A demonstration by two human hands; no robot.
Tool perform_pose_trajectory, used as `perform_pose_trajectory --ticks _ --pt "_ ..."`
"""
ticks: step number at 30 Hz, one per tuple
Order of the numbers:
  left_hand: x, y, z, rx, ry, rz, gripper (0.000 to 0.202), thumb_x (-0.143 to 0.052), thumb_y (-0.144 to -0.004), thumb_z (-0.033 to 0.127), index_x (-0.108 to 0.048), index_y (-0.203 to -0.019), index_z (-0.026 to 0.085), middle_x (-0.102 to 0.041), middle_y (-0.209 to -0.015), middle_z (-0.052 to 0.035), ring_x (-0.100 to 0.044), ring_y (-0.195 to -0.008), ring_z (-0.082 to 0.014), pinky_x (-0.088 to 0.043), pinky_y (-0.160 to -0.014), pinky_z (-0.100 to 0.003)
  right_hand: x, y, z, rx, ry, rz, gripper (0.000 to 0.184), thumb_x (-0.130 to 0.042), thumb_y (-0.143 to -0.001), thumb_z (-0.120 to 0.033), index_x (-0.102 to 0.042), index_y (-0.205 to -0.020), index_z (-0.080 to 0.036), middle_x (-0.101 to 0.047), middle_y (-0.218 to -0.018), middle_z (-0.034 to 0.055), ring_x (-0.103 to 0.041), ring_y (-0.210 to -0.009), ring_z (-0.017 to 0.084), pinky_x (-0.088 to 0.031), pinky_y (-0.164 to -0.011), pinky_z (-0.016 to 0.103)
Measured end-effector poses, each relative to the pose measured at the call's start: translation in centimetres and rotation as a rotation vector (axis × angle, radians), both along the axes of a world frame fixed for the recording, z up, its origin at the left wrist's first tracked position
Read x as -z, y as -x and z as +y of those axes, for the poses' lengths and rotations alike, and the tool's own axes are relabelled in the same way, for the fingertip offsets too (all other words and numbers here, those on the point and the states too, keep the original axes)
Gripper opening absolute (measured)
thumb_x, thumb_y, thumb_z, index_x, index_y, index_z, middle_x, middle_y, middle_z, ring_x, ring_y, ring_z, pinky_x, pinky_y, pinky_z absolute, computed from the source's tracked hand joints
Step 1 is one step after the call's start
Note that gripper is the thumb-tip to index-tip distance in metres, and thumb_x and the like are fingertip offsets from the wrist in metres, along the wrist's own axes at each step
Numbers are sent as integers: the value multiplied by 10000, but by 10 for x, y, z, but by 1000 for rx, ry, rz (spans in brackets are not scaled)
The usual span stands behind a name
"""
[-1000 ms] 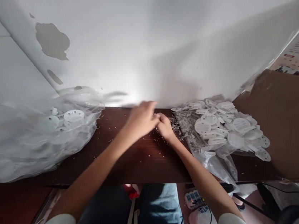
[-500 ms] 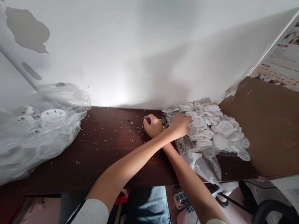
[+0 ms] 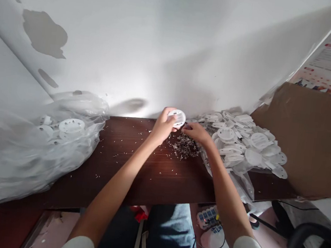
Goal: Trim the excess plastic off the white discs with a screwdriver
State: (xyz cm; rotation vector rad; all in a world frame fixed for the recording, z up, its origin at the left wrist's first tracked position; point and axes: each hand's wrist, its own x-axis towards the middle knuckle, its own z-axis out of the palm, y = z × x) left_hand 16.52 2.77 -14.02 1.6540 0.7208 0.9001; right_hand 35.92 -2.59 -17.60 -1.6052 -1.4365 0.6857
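Note:
My left hand (image 3: 163, 124) grips a round white plastic disc (image 3: 178, 118) with slots in it, raised above the back of the table and tilted toward me. Just to its right, my right hand (image 3: 196, 132) is closed, fingertips close to the disc's edge. A small purplish thing shows at those fingers, mostly hidden, and its kind is unclear. Beneath the hands lies a heap of tiny metallic-looking bits (image 3: 185, 147). A pile of similar white discs (image 3: 253, 144) rests on clear plastic to the right.
At the left stands a large clear plastic bag (image 3: 69, 157) with white discs inside. Tiny pale bits are scattered over the dark brown table (image 3: 158, 183). A white wall (image 3: 150, 50) rises behind, and a brown cardboard panel (image 3: 315, 145) borders the right. Below is a power strip (image 3: 207, 217).
My arms have uncrossed. The left hand has come back from the disc pile, moving left with a disc in it. My right hand has moved right, and the heap of bits is uncovered.

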Motion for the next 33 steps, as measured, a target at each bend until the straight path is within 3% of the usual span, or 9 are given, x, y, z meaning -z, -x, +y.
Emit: perform_pose_trajectory --ticks 4,6,8,12,18,22,26,30,33 --pt "35 50 28 -151 53 127 476 -718 -927 211 -549 -1371 205 -675 -1338 -175 -744 -935 -222 -601 -681 -325 -8 -9 -13 -226 185 -251 240 -705 -794 -420 -729 -705 -199 -677 -682 9 -555 -654 171 -356 -613 295" --pt "54 67 31 -193 34 175 580 -791 -868 264 -548 -1387 176 -716 -1266 -167 -741 -1023 -256 -613 -773 -361 -6 -6 -16 -275 219 -287 199 -709 -801 -398 -766 -768 -210 -721 -742 17 -592 -686 186 -367 -629 298" --pt "67 77 30 -191 -26 218 537 -794 -863 316 -595 -1337 162 -748 -1198 -147 -739 -1051 -265 -605 -856 -389 -3 2 -17 -277 202 -309 154 -730 -787 -354 -789 -824 -217 -747 -798 24 -617 -730 196 -381 -655 295" --pt "73 84 24 -101 -194 257 346 -675 -956 387 -689 -1236 186 -761 -1237 -109 -720 -1136 -266 -556 -998 -406 5 20 -16 -304 152 -356 95 -742 -764 -279 -790 -822 -221 -743 -814 20 -612 -736 188 -387 -666 283" --pt "75 87 16 76 -268 336 490 -488 -1071 448 -547 -1519 258 -651 -1485 -97 -630 -1327 -261 -466 -1135 -411 12 32 -18 -309 93 -378 72 -688 -788 -226 -732 -732 -213 -723 -800 40 -605 -753 201 -404 -715 306" --pt "81 91 16 35 -245 334 519 -500 -1062 446 -473 -1533 231 -650 -1439 -129 -648 -1247 -266 -505 -1053 -404 8 37 -22 -194 -41 -173 162 -688 -865 -365 -719 -872 -207 -719 -919 43 -608 -848 205 -431 -781 323" --pt "82 91 11 7 -216 268 402 -544 -1032 463 -586 -1350 220 -693 -1298 -98 -671 -1101 -238 -550 -887 -334 8 50 -24 -105 -22 241 265 -757 -833 -457 -679 -895 -211 -620 -790 -8 -451 -617 126 -334 -573 283" --pt "81 88 -1 72 -26 165 401 -629 -971 480 -657 -1278 224 -713 -1179 -78 -661 -838 -180 -511 -593 -243 16 68 -20 -122 12 574 371 -823 -774 -466 -748 -1018 -197 -533 -701 -39 -293 -510 78 -203 -493 278" --pt "81 84 -7 99 102 85 426 -665 -939 468 -674 -1265 194 -722 -1139 -93 -637 -724 -143 -480 -529 -229 24 78 -18 -140 -3 628 400 -864 -751 -508 -770 -978 -192 -548 -720 -24 -279 -515 71 -184 -487 278"
